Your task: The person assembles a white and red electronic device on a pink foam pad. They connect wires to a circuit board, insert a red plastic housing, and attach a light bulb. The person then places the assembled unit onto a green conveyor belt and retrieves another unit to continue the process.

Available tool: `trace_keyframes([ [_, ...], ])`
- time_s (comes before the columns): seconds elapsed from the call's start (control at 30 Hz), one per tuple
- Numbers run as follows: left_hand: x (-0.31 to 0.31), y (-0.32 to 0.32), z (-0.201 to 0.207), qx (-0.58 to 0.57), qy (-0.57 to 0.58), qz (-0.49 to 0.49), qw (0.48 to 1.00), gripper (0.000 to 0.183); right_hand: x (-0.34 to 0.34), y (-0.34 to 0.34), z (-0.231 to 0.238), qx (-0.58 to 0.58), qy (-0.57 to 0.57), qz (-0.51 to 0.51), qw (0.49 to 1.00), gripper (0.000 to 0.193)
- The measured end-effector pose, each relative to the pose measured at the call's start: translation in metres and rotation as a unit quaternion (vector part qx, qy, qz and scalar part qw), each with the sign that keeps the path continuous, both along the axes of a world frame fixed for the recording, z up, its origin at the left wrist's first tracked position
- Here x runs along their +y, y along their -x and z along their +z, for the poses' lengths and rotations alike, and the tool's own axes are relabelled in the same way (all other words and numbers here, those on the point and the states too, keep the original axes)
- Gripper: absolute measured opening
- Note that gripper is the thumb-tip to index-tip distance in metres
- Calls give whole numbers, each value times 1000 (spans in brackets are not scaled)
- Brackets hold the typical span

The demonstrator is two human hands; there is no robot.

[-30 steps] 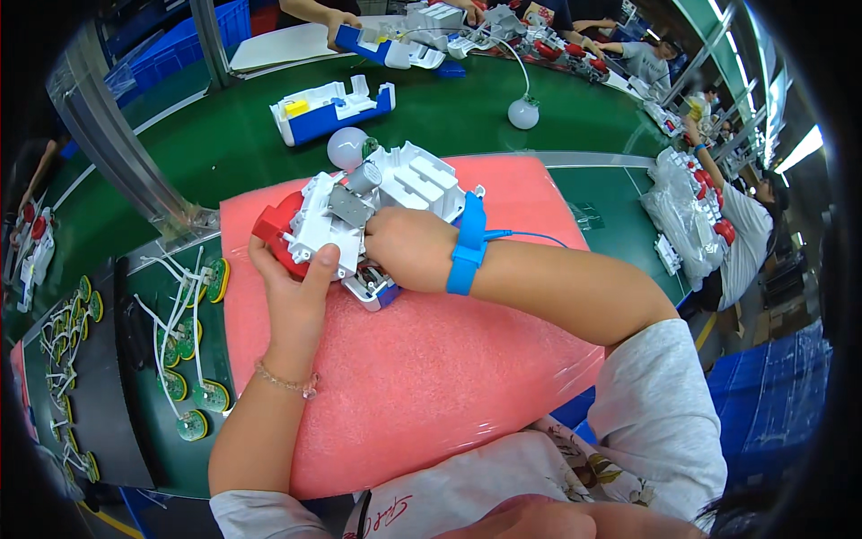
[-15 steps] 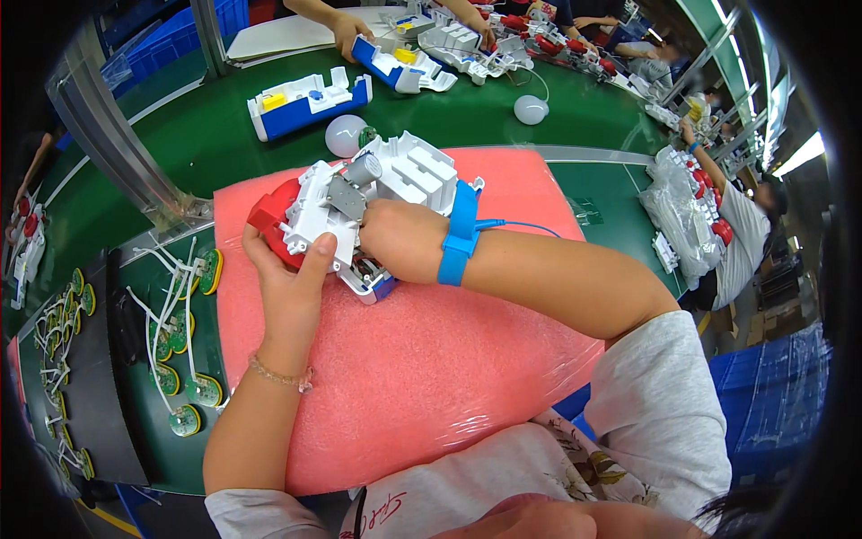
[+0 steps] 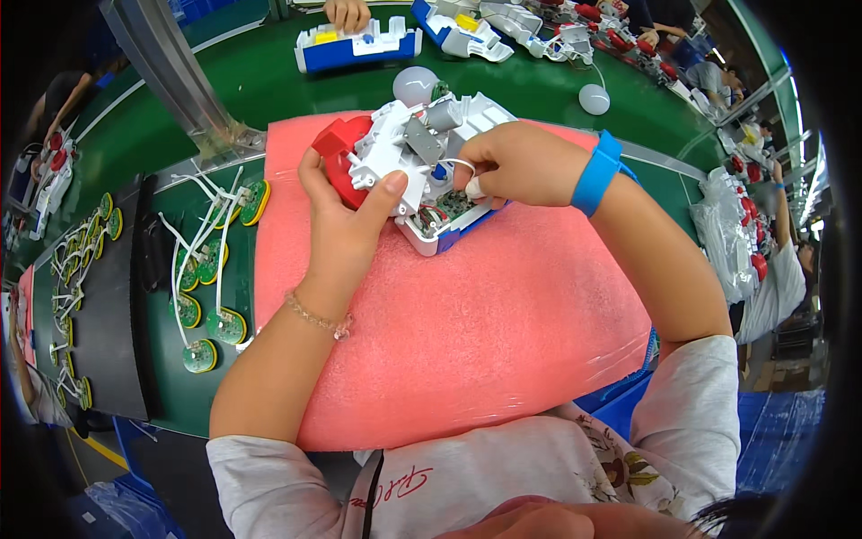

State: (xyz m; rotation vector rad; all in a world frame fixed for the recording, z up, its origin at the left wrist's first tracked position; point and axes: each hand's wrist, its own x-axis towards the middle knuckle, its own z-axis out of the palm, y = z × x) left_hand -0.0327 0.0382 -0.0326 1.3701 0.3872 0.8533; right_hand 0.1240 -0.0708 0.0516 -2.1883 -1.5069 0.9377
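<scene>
A white plastic housing (image 3: pixel 389 144) with a red part (image 3: pixel 341 153) at its left and a grey motor (image 3: pixel 444 114) on top is tilted over a blue-edged white casing (image 3: pixel 431 241). My left hand (image 3: pixel 346 220) grips the housing from the left, thumb on the white plastic and fingers around the red part. A green circuit board (image 3: pixel 456 205) with thin red wires shows inside the casing. My right hand (image 3: pixel 525 166), with a blue wrist strap, pinches a looped white wire (image 3: pixel 460 163) just above the board; its fingertips are partly hidden.
A pink foam mat (image 3: pixel 485 323) lies under the work. Round green boards with white leads (image 3: pixel 215 325) lie at the left, beside a black sheet (image 3: pixel 112 314). A white globe (image 3: pixel 416 86) stands behind the housing. Beyond it are blue-white casings (image 3: pixel 359 49) and a co-worker's hand (image 3: pixel 347 14).
My right hand has drawn back to the right from inside the assembly, exposing the board and the white wire. The view has shifted. A co-worker's hand now touches the far-left blue-white casing.
</scene>
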Motion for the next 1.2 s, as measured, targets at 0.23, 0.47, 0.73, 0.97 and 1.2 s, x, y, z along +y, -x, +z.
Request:
trace_keyframes([
  [0.23, 0, 1, 1, -5, 8, -5, 1000, 76, -1, -1, 0, -14, -38, 35, 999, 4],
  [0.47, 0, 0, -2, -28, -8, -16, 999, 75, 6, 12, -18, -147, -106, 43, 983, 7],
  [0.73, 0, 1, -2, -42, -2, -12, 999, 72, 6, 23, -44, -91, -156, -68, 981, 16],
  [0.97, -3, 1, 2, -21, 16, -9, 1000, 67, -19, 20, -43, 238, -106, -158, 952, 19],
  [1.2, -1, 2, -3, -6, -47, -10, 999, 68, -52, 6, -27, 386, -16, -76, 919, 27],
])
